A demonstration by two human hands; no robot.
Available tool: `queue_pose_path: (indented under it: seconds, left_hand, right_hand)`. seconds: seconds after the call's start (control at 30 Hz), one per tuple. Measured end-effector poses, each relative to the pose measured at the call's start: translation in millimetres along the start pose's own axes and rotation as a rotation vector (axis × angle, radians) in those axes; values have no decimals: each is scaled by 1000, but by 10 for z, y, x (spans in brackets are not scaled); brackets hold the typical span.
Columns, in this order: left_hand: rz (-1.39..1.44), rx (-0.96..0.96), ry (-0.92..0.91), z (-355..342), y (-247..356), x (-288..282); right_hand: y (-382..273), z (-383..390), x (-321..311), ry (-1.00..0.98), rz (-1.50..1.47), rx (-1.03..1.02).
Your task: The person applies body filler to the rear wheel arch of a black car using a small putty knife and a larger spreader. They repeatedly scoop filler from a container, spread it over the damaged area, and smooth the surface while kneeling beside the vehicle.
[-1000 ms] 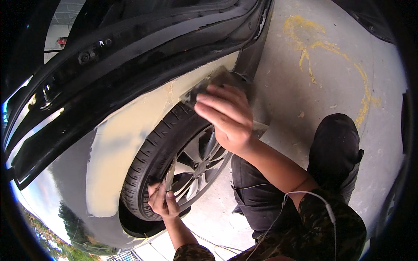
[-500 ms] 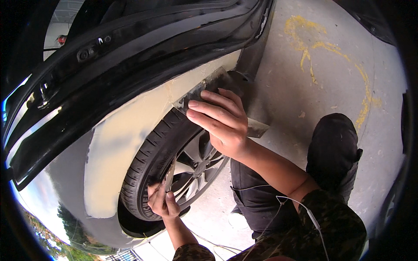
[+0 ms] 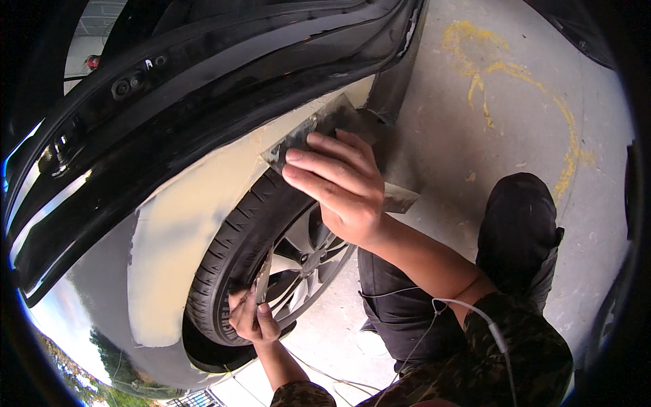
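My right hand (image 3: 333, 182) presses a flat, dark metal spreader (image 3: 306, 136) on the cream filler patch (image 3: 175, 230) along the car's dark fender, just over the tire (image 3: 229, 253). Its fingers are closed on the tool, lying across the blade. Lower down, beside the wheel (image 3: 308, 261), my left hand (image 3: 253, 315) grips a thin, flat tool (image 3: 262, 277) held upright with some light material on it. The black edge (image 3: 203, 129) of the car body runs above the patch.
Pale concrete floor (image 3: 515, 129) with yellow marks lies at the right. My dark-clad knee (image 3: 515, 224) is beside the wheel, with thin cables (image 3: 441, 302) hanging over my legs. Another dark car part (image 3: 569, 30) shows at the top right.
My right hand and the spreader have slid left along the filler patch, a short way toward the car's lower-left end. My left hand has stayed almost still.
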State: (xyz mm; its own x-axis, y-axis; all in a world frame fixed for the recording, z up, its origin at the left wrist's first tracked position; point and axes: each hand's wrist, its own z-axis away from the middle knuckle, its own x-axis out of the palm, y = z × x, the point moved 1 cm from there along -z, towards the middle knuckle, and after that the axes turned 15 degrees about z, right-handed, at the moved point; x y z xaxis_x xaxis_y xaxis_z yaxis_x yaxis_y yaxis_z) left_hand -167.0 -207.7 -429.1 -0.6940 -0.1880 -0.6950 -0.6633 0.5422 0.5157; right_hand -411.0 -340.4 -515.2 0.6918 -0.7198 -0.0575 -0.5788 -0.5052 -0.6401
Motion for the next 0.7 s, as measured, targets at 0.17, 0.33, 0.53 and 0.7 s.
queue_pose_path:
  seconds: [0.17, 0.33, 0.53, 0.7]
  left_hand:
    - [7, 0, -21, -35, 30, 13]
    - [-38, 39, -13, -86, 45, 45]
    - [-64, 38, 5, -54, 29, 39]
    - [-27, 2, 10, -50, 56, 35]
  right_hand:
    - [27, 81, -85, 14, -37, -13]
    - [369, -120, -153, 107, 41, 54]
    - [387, -6, 40, 69, 2, 59]
    - [399, 131, -40, -2, -11, 44]
